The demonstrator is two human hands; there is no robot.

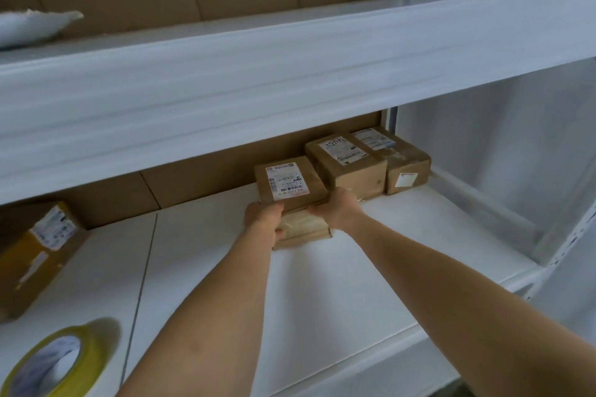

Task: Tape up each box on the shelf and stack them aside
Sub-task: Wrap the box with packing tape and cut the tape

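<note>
Both hands reach in: left hand (263, 219) and right hand (337, 208) grasp the labelled box (290, 185), fingers curled on its near edge at 6 o'clock.

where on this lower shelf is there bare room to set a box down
Bare white shelf board lies right of the forearms, before the two brown labelled boxes; also between the yellow tape roll and left forearm. Crowded at the back right, where both hands hold stacked boxes.

Soft, even daylight; faint shadow under the tape roll (53, 364) at seven o'clock; edges bowed, slightly blurred throughout.
</note>
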